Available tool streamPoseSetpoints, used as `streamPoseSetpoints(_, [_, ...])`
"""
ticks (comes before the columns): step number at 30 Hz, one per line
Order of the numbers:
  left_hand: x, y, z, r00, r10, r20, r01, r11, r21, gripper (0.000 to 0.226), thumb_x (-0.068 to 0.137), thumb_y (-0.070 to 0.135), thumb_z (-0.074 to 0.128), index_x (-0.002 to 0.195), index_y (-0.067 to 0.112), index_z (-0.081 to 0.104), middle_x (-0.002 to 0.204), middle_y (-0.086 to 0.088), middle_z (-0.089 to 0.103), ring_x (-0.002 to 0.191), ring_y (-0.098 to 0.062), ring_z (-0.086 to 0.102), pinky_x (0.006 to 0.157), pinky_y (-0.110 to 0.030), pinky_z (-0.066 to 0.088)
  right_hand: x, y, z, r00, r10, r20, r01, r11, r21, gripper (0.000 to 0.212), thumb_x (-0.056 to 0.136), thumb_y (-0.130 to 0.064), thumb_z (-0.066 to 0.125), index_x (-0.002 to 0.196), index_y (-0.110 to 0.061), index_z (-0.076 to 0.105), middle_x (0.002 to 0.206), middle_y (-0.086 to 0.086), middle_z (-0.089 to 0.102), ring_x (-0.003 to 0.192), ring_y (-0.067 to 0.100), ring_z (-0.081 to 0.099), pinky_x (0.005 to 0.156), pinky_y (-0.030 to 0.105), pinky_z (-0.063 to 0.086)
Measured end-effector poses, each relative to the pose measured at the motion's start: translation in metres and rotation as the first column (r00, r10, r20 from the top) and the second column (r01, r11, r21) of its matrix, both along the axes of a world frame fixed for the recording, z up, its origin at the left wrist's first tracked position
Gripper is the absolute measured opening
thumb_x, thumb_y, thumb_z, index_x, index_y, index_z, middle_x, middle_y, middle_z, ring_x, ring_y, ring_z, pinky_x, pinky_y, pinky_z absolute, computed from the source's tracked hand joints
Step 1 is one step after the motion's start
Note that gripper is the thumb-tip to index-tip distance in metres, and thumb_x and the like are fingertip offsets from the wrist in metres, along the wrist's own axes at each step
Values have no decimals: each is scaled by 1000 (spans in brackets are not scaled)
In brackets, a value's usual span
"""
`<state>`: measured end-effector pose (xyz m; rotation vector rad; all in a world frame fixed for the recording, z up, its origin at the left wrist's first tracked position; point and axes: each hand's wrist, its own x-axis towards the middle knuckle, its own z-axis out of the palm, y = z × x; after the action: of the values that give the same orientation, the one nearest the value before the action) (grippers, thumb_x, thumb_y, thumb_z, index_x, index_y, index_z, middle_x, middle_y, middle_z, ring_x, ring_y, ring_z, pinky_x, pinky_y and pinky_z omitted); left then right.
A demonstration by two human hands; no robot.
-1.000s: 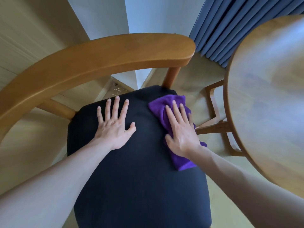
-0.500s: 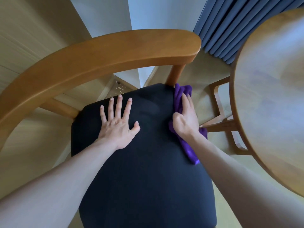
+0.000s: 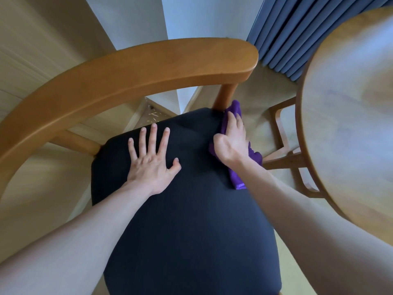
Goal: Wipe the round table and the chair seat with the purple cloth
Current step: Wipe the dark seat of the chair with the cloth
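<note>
Here the black chair seat (image 3: 187, 220) fills the lower middle of the frame, with the curved wooden backrest (image 3: 127, 75) arching across the upper left and one upright post (image 3: 225, 96) coming down to the seat's upper right corner. The round worktop (image 3: 348, 116) takes up the right edge of the frame, just beside the chair, and a blue curtain (image 3: 297, 33) hangs in the upper right.

The left hand (image 3: 152, 160) lies flat and wide on the seat, fingers spread, holding nothing. The right hand (image 3: 231, 143) rests on the purple cloth (image 3: 236, 177) at the seat's right edge, fingers fairly straight and pointing toward the post; whether the thumb also pinches the fabric I cannot tell.

A second ago that hand lay flat on the cloth further in on the seat. Since then hand and cloth have slid outward and up toward the post, so the cloth is now bunched narrow along the right rim, part of it hanging over the side and its tip touching or nearly touching the foot of the post. The left hand has barely shifted.

This reads as a stroke carried out to the seat's far right corner. The seat wipe looks under way, with the area under the left hand and the near part of the seat probably still to be covered. Nothing here shows whether the worktop has been wiped.
</note>
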<state>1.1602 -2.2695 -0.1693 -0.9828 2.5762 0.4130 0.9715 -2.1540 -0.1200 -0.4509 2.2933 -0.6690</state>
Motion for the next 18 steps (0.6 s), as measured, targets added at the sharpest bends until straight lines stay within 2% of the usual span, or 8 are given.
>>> streamPoseSetpoints(3, [-1, 0, 1, 1000, 4, 11, -4, 1000, 5, 87, 94, 62, 23, 153, 35, -36, 164, -2, -38, 152, -28, -33, 122, -58, -18, 0, 25, 10, 965, 260, -25, -261, 965, -16, 98, 67, -29, 42, 162, -22, 19, 171, -1, 7, 156, 19, 4, 127, 45, 8])
streamPoseSetpoints(5, [-1, 0, 2, 1000, 5, 9, -5, 1000, 15, 87, 95, 62, 24, 153, 35, -36, 163, -3, -39, 152, -28, -34, 121, -58, -18, -9, 34, 19, 945, 325, 21, -322, 942, -99, 96, 67, -27, 43, 161, -24, 24, 170, -4, 13, 155, 13, 8, 126, 37, 8])
streamPoseSetpoints(7, [-1, -1, 2, 1000, 7, 14, -7, 1000, 22, 87, 95, 63, 23, 152, 35, -37, 163, -2, -40, 151, -28, -35, 121, -58, -18, -16, 28, 23, 972, 221, 74, -201, 955, -216, 89, 69, -25, 44, 157, -25, 33, 165, -6, 27, 151, 12, 18, 123, 31, 13])
streamPoseSetpoints(9, [-1, 0, 2, 1000, 9, 20, -9, 1000, 18, 87, 93, 64, 21, 152, 35, -37, 163, -2, -39, 151, -28, -35, 121, -59, -18, -15, 12, 17, 996, 56, 70, -37, 968, -247, 84, 70, -25, 44, 153, -24, 37, 159, -5, 35, 148, 17, 26, 122, 34, 18])
streamPoseSetpoints(12, [-1, 0, 1, 1000, 8, 9, -8, 1000, 15, 87, 88, 66, 15, 152, 36, -37, 164, -3, -37, 152, -28, -34, 121, -58, -18, 22, -10, 0, 993, 63, -97, -71, 995, -75, 94, 66, -26, 43, 158, -23, 25, 169, -1, 16, 156, 24, 7, 127, 46, 0])
streamPoseSetpoints(14, [0, 0, 0, 1000, 7, -1, -7, 1000, 6, 87, 86, 67, 10, 152, 36, -37, 164, -3, -37, 152, -28, -33, 121, -58, -19, 45, -11, -8, 981, 127, -144, -134, 990, -40, 99, 65, -26, 43, 161, -22, 19, 172, -2, 2, 157, 24, -7, 126, 47, -10])
streamPoseSetpoints(16, [1, 1, -1, 1000, 12, -17, -12, 1000, -6, 88, 88, 66, 15, 154, 35, -34, 166, -3, -34, 153, -28, -31, 122, -58, -17, 53, 1, -9, 956, 255, -143, -264, 963, -51, 100, 66, -27, 45, 162, -23, 16, 172, -5, -3, 157, 22, -11, 125, 47, -12])
streamPoseSetpoints(18, [1, 1, -1, 999, 18, -35, -18, 1000, -12, 88, 90, 64, 21, 156, 35, -30, 167, -3, -32, 154, -28, -29, 122, -59, -16, 43, 23, -5, 887, 439, -145, -449, 892, -43, 98, 70, -32, 43, 163, -25, 14, 172, -7, -5, 157, 20, -10, 126, 49, -8])
